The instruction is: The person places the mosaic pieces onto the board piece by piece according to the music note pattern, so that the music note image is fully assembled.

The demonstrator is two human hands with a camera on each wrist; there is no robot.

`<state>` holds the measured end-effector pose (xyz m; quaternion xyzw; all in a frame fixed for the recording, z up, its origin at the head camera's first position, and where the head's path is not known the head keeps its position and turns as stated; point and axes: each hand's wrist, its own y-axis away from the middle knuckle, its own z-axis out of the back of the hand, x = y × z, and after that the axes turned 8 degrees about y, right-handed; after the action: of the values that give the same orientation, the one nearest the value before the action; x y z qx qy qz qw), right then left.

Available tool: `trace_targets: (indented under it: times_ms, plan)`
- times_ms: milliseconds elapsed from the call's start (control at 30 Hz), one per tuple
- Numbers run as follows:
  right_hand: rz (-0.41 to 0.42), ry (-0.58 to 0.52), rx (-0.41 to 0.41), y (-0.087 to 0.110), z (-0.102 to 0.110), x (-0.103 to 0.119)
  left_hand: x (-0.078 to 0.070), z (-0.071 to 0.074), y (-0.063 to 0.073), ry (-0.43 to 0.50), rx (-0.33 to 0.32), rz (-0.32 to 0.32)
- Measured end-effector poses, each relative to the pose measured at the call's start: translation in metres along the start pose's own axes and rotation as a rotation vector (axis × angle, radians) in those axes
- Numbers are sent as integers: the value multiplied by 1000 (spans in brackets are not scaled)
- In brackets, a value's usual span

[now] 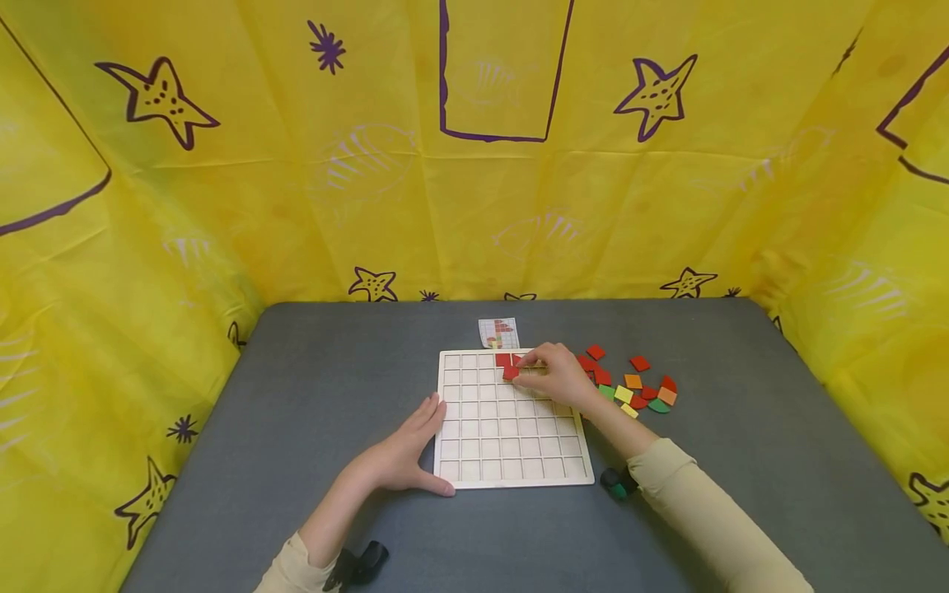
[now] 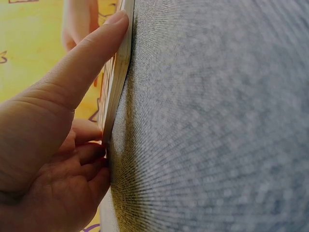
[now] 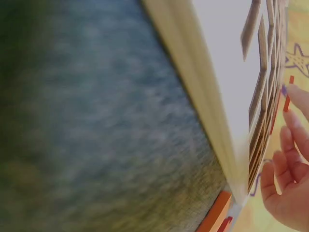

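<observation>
My right hand [image 1: 556,375] is over the far part of a pale wooden grid board [image 1: 470,449], pinching a small red tile [image 3: 289,94] between thumb and finger. In the right wrist view the tile stands tilted on its edge, close over the board. At the board's far row lies a red square tile [image 1: 503,360], with another bit of red beside it, partly behind the fingers. My left hand [image 1: 404,449] rests against the board's near left corner. Its fingers touch the left side and its thumb [image 2: 104,41] lies along the front edge.
Right of the board lie loose red, orange, yellow and green tiles [image 1: 633,381], some overlapping and some with a curved side. A small picture card [image 1: 499,333] with a coloured grid pattern lies beyond the far edge. Yellow patterned cloth [image 1: 474,214] hangs behind the grey table [image 1: 334,362].
</observation>
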<state>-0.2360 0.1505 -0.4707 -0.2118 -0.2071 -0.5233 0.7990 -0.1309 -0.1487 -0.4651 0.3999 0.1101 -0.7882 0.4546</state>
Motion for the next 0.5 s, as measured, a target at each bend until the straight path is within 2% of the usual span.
trace_targets:
  times_ms: [333,500]
  plan:
    - [5,106,38,-9,-9,9,-1,0,1,-2,4,0]
    - [10,90,32,-8,-9,10,-1,1,2,0,-1,2]
